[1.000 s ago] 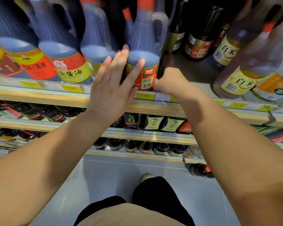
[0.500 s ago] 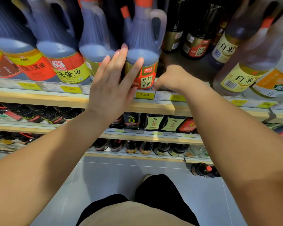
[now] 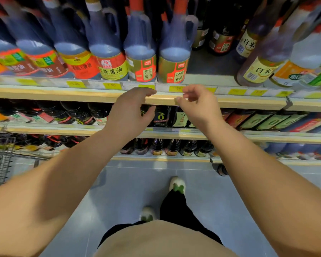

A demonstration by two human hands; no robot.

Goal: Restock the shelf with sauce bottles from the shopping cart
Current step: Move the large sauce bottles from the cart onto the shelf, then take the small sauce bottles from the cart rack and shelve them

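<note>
A tall dark sauce jug [image 3: 174, 58] with a handle, red cap and gold-and-red label stands upright at the front of the upper shelf [image 3: 248, 102], last in a row of similar jugs [image 3: 107, 58]. My left hand [image 3: 130, 112] and my right hand [image 3: 198, 106] hover just below the shelf's front edge, under that jug. Both are empty, fingers loosely curled and apart, touching nothing. The shopping cart [image 3: 0, 158] shows as grey wire mesh at the left edge.
Right of the jug is a bare gap on the shelf, then pale vinegar bottles [image 3: 261, 58]. Small dark bottles [image 3: 161, 117] fill the two lower shelves. One bottle [image 3: 221, 169] lies on the grey floor beneath. My feet stand close to the shelving.
Both hands have let go of the gold-and-red jug and dropped back below the shelf edge. The view has pulled back and the cart has come into sight at left.
</note>
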